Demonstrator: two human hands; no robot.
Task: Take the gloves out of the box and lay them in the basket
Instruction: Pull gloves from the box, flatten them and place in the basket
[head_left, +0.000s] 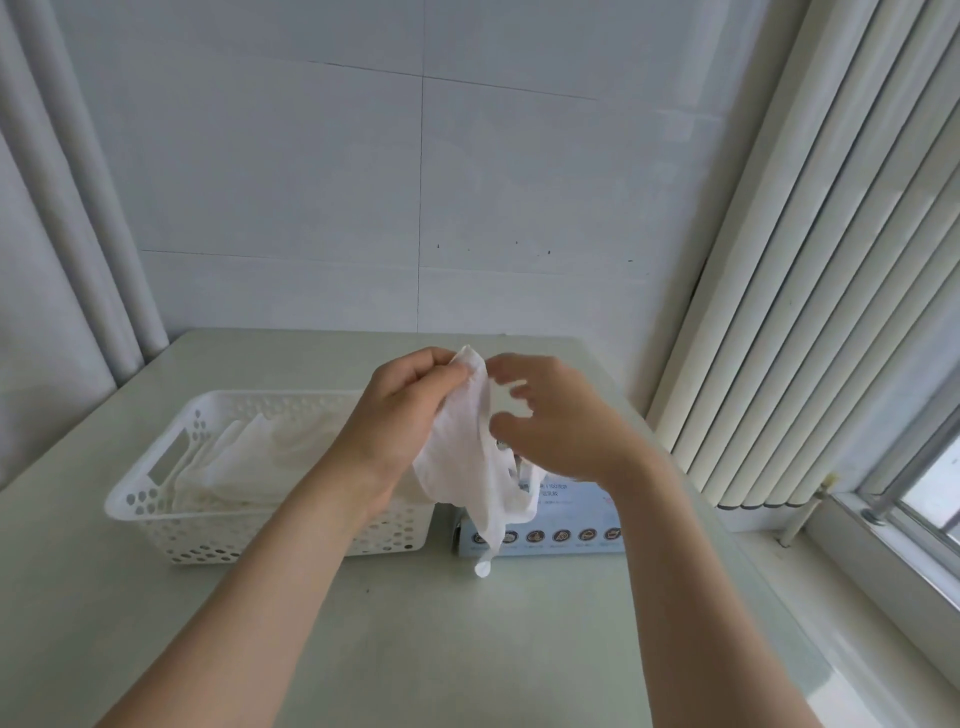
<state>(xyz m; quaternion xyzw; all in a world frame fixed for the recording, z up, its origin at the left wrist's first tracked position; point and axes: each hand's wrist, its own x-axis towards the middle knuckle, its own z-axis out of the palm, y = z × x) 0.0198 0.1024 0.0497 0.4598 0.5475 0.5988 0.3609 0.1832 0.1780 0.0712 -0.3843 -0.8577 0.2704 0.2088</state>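
Observation:
A thin white glove (470, 457) hangs in the air above the table, its fingers dangling down in front of the light blue glove box (566, 525). My left hand (400, 415) pinches the glove's top edge between thumb and fingers. Just right of the glove, my right hand (556, 421) hovers with loosely curled fingers that hold nothing; whether they touch the glove I cannot tell. The white perforated basket (156, 499) stands left of the box and holds several flat white gloves (244, 457). My arms hide most of the box's top.
Basket and box stand side by side on a pale green table (415, 649) against a white tiled wall. White vertical blinds (810, 312) and a window sill (883, 587) run along the right. Two white pipes (78, 208) rise at the left.

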